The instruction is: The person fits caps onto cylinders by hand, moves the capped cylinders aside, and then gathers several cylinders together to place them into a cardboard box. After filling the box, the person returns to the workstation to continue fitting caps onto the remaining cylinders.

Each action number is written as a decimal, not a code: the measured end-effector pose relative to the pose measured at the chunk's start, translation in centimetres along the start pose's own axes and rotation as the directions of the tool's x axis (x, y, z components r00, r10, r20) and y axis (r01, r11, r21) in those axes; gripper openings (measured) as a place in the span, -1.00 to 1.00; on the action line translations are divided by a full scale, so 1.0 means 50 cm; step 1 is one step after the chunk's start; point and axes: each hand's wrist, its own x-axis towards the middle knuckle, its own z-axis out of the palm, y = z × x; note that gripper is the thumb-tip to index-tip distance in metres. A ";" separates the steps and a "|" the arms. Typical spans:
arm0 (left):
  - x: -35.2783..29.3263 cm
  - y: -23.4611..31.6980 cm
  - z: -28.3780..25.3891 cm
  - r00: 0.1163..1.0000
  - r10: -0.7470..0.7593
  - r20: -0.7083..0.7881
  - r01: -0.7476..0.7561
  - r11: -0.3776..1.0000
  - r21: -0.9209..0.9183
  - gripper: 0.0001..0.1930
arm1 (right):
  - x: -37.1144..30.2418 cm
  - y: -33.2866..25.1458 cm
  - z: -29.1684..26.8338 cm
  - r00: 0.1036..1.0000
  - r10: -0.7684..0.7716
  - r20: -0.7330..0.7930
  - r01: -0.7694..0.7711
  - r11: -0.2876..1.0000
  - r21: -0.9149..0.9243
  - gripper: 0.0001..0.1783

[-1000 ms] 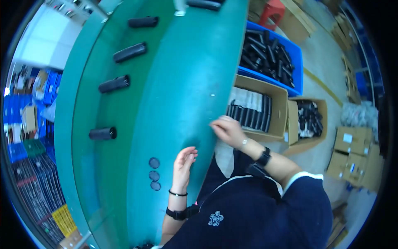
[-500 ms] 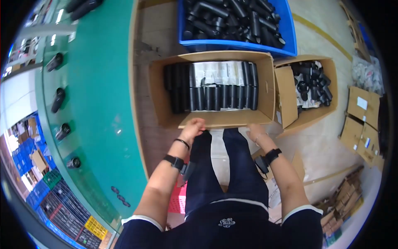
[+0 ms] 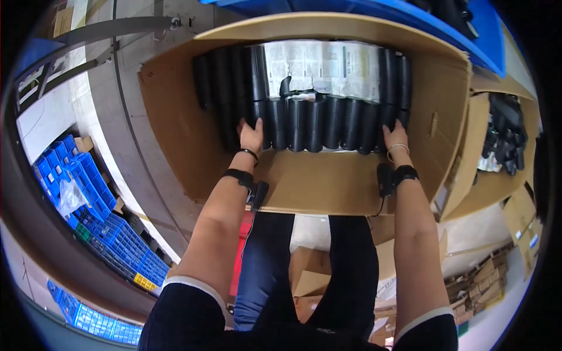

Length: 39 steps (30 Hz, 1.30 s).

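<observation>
A large open cardboard box [image 3: 328,181] stands in front of me, packed with rows of black ribbed cylinders [image 3: 315,126]. A sheet of printed newspaper [image 3: 322,64] covers the middle of the far row, and a small dark curved piece [image 3: 285,86] pokes up at its near edge. My left hand [image 3: 252,136] reaches into the box at the left part of the near row, thumb and fingers apart against the cylinders. Near that row's right end, my right hand [image 3: 396,136] touches the cylinders with its fingers apart. The fingertips of both hands are partly hidden among the dark cylinders.
A blue bin [image 3: 410,17] with black parts lies beyond the box. On the right is a smaller cardboard box [image 3: 521,187] with black parts and paper. Blue crates [image 3: 117,216] are stacked at the far left, and flattened cardboard [image 3: 486,286] lies at the lower right.
Both hands have gone from the box's near edge into the box, onto the near row. My view has moved closer to the box, and the green table surface is out of sight.
</observation>
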 end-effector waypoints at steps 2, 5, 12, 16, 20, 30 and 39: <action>0.002 0.031 0.033 0.996 -0.055 0.071 0.056 0.998 -0.002 -0.24 | 0.014 -0.016 0.024 0.998 0.043 -0.048 -0.046 0.998 -0.046 -0.29; -0.021 0.049 0.073 0.996 0.029 -0.081 -0.014 0.985 0.172 -0.17 | 0.030 -0.033 0.081 0.981 0.077 -0.178 -0.093 0.992 -0.084 -0.32; -0.008 0.025 0.052 1.000 0.022 0.008 -0.022 0.999 0.037 -0.34 | 0.010 -0.009 0.106 0.946 0.032 -0.324 -0.056 0.996 -0.063 -0.45; -0.026 0.005 0.017 0.976 0.174 0.128 -0.128 0.943 -0.306 -0.43 | -0.037 -0.001 0.063 0.938 -0.139 -0.317 0.135 0.990 -0.033 -0.48; -0.033 0.025 0.014 0.908 0.339 0.244 -0.232 0.895 -0.380 -0.41 | -0.071 -0.031 0.048 0.926 -0.352 -0.135 0.370 0.918 0.144 -0.35; 0.001 0.045 0.052 0.764 0.085 0.639 0.390 0.729 -0.562 -0.08 | 0.023 -0.003 0.071 0.942 -0.196 0.272 -0.012 0.791 0.611 0.16; -0.039 0.128 0.052 0.627 0.201 0.753 0.418 0.729 -0.542 0.01 | 0.038 -0.033 0.070 0.869 -0.281 0.406 -0.022 0.799 0.600 0.22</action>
